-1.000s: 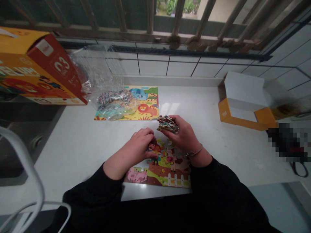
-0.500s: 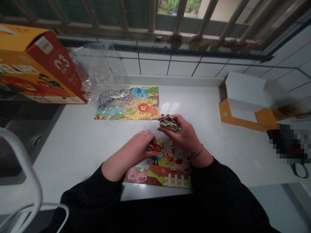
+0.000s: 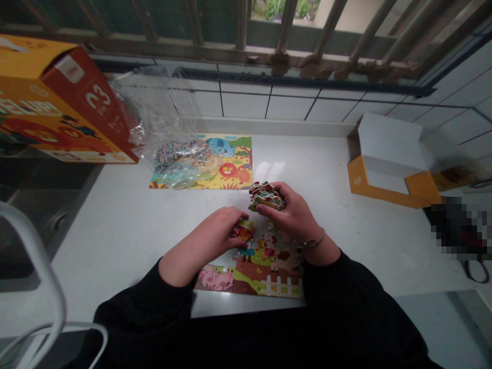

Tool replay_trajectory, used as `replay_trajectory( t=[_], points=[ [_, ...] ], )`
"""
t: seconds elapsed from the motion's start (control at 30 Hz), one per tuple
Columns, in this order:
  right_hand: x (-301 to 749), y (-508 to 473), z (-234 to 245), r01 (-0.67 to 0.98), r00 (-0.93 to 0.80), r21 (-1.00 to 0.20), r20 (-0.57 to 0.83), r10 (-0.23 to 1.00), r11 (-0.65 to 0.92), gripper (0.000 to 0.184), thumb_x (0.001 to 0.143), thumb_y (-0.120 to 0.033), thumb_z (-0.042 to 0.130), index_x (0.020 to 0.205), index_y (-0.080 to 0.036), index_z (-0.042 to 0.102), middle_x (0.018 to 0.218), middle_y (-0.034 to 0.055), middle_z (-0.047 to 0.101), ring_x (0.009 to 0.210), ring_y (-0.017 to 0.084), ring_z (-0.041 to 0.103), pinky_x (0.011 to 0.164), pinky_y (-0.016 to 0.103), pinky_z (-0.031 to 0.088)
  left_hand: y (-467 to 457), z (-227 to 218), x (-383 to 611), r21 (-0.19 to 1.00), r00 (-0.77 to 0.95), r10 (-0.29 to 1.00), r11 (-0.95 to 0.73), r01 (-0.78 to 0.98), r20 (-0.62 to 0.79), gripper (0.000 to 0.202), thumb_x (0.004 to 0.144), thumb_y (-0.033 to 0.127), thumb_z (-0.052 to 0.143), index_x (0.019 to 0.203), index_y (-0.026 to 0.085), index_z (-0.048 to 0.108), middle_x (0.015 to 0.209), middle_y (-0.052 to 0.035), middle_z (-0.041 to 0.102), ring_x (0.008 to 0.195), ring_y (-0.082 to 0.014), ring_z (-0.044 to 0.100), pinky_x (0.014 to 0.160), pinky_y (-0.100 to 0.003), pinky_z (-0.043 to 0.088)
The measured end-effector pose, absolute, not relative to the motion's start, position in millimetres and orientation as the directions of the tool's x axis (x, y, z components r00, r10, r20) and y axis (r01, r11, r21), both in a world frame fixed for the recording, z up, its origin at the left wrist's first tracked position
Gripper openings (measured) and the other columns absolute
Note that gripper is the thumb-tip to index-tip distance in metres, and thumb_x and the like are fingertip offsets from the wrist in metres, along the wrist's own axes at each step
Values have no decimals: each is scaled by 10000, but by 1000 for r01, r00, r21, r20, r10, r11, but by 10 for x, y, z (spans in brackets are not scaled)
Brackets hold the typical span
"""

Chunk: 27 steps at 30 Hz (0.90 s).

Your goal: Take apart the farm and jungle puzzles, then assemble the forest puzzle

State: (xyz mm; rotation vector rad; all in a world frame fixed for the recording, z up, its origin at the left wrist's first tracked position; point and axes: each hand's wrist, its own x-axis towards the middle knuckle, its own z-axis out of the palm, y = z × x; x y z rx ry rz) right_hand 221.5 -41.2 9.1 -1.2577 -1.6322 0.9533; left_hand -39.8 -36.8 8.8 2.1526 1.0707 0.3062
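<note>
While the right hand (image 3: 290, 207) grips stacked pieces (image 3: 264, 197) | left hand (image 3: 221, 228), at the puzzle's (image 3: 249, 279) ten o'clock, now bares more red patch (image 3: 244, 233), likely clarifying the fit | left fingers' hold unclear | puzzle: tabletop (image 3: 334, 246), six o'clock

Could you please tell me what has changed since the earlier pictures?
The fingers of the left hand have drawn back slightly, uncovering more of the red, orange and yellow-green printed cardboard pieces in the partly assembled, colourful farm-scene jigsaw puzzle; whether they let go of one is unclear. The right hand still grips the stack of multicoloured cardboard puzzle pieces.
</note>
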Motion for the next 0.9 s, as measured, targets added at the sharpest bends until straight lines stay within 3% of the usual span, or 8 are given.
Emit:
replay_trajectory(
  t=[0.1, 0.2, 0.33, 0.47, 0.63, 0.8, 0.9],
  points=[
    [2210, -419, 135, 265, -172, -945, 151, 974, 193, 494, 913, -523, 915, 1253, -262, 670, 1238, 87, 843, 1098, 278, 824, 996, 467, 663, -360, 154, -403, 668, 592, 795, -370, 645, -131, 408, 783, 262, 957, 1117, 248, 723, 1095, -67, 777, 963, -311, 744, 853, -429, 575],
    [2205, -434, 191, 228, -272, -956, 120, 955, 185, 451, 925, -493, 909, 1231, -256, 680, 1212, 72, 841, 1085, 266, 822, 984, 447, 667, -333, 206, -420, 645, 470, 859, -243, 724, -203, 301, 838, 364, 917, 956, 246, 668, 959, -40, 755, 853, -290, 713, 741, -386, 506],
    [2198, -452, 213, 245, -394, -949, 90, 915, 199, 486, 895, -485, 938, 1238, -251, 685, 1164, 55, 838, 1025, 253, 820, 927, 418, 674, -275, 202, -449, 640, 310, 924, -101, 762, -224, 267, 999, 496, 714, 920, 254, 633, 837, -33, 735, 814, -294, 691, 713, -378, 450],
    [2161, -442, 158, 292, -473, -918, 105, 875, 268, 489, 887, -448, 954, 1256, -262, 694, 1164, 46, 826, 1006, 244, 799, 944, 428, 664, -266, 179, -418, 773, 277, 952, -79, 629, -128, 293, 1090, 530, 554, 1022, 254, 629, 935, -37, 759, 863, -270, 693, 775, -382, 488],
    [2092, -409, 21, 378, -427, -827, 242, 871, 416, 515, 820, -328, 1003, 1216, -266, 680, 1245, 83, 732, 1167, 286, 726, 1029, 477, 643, -305, 125, -331, 935, 352, 924, 17, 353, -149, 362, 1114, 622, 523, 1108, 265, 585, 843, 24, 656, 691, -197, 612, 678, -337, 487],
    [2088, -416, -79, 375, -317, -872, 199, 927, 315, 946, 732, -348, 1057, 1508, -273, 522, 1444, 132, 655, 1043, 250, 751, 904, 434, 679, -294, 162, -324, 938, 398, 912, -50, 342, -96, 415, 1118, 644, 527, 1088, 250, 657, 931, -12, 705, 852, -224, 658, 813, -370, 530],
    [2094, -414, -70, 390, -374, -865, 165, 913, 316, 913, 757, -349, 1041, 1512, -264, 535, 1353, 112, 734, 1056, 263, 773, 919, 432, 664, -306, 204, -328, 927, 413, 908, -89, 364, -75, 435, 1114, 655, 549, 1103, 248, 702, 1031, -34, 764, 979, -249, 705, 931, -402, 556]
  ],
)
